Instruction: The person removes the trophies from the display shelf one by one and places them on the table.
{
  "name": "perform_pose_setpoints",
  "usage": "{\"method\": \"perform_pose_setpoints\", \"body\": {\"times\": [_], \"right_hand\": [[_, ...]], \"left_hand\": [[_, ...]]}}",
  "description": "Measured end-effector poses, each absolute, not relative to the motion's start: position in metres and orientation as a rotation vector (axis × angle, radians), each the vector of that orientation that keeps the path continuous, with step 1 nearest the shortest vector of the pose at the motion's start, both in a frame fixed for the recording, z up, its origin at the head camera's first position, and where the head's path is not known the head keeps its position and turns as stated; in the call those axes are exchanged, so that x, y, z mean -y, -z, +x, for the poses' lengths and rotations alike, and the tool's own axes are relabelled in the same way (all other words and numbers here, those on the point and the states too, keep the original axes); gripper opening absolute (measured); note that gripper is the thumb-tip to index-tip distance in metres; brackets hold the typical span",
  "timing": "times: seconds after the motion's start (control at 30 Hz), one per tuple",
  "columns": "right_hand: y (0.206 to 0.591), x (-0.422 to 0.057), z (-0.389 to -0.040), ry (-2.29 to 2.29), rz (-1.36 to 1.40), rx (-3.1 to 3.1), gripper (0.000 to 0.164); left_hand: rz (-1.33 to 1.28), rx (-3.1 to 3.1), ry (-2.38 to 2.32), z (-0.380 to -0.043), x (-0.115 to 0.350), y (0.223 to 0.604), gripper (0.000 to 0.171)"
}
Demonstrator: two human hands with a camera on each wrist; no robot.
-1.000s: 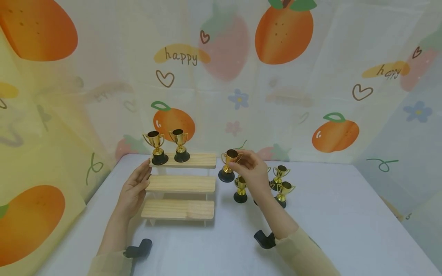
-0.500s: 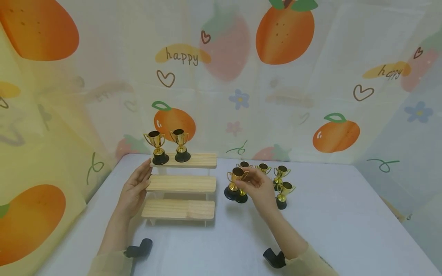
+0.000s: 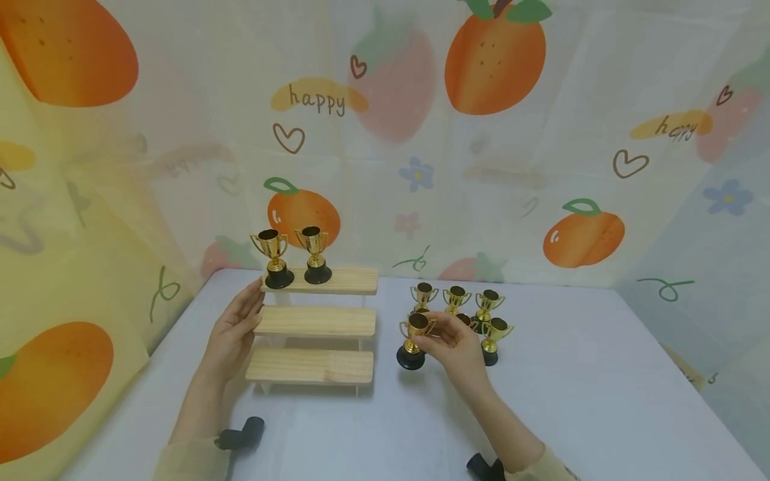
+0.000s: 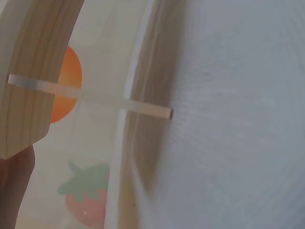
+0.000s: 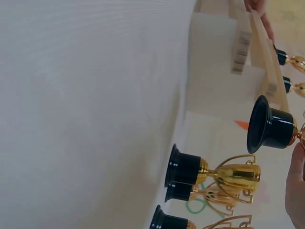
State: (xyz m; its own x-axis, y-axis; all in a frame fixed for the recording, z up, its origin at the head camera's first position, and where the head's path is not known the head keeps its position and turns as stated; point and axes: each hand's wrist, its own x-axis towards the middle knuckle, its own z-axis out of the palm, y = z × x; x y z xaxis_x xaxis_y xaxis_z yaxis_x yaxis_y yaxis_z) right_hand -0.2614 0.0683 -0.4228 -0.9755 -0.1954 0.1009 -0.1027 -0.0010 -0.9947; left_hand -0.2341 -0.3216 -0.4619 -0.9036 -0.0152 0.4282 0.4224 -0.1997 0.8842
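A three-tier wooden display stand stands left of centre in the head view. My left hand holds its left side, fingers at the top tier and thumb at the middle tier's end. Two small gold trophy cups, one at the left end and one beside it, stand upright on the top tier. My right hand pinches another trophy cup by its gold cup, just right of the stand. Its black base hangs free in the right wrist view. Several similar trophies stand behind that hand, some partly hidden.
The grouped trophies, such as the front right one and a back one, stand close together on the white tablecloth. A printed fruit backdrop rises behind the table. Black wrist mounts sit at both cuffs.
My right hand has moved down and toward me with the trophy, first away from beside the top tier, revealing the grouped trophies behind. The left hand stays at the stand.
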Motion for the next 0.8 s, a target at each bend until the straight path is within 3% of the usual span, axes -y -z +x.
{"method": "perform_pose_setpoints", "body": {"times": [0.8], "right_hand": [[0.447, -0.08, -0.265, 1.942, -0.346, -2.216, 0.044]], "left_hand": [[-0.47, 1.814, 2.162, -0.233, 0.322, 0.462, 0.056]]}}
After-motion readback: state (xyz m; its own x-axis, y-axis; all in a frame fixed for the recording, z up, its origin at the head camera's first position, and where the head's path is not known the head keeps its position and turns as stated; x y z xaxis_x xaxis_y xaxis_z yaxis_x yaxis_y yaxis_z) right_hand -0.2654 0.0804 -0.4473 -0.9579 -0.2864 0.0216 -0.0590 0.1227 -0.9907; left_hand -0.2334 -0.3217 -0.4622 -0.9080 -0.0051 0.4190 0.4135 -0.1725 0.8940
